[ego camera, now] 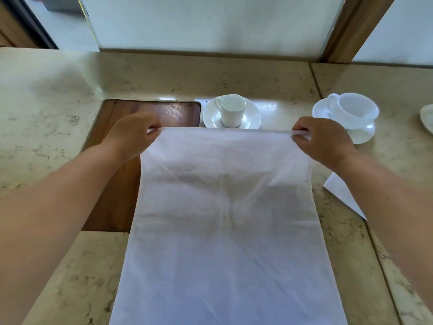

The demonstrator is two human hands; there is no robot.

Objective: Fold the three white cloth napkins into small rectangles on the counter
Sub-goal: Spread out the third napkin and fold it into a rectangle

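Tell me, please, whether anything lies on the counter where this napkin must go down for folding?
Nothing visible: the left hand and right hand pinch the napkin above bare counter; the cup and saucer stand beyond its far edge.

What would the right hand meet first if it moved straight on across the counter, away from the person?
Probably the wide cup and saucer just beyond the right hand, which pinches the napkin corner. Depth is unclear, so it might pass above them.

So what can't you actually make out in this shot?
Head view only:
- Napkin: near end cut off by the bottom edge.
- Second white cloth: mostly behind the right forearm.
- Wooden board: partly covered by napkin and left hand.
- Dish: cut off at right.
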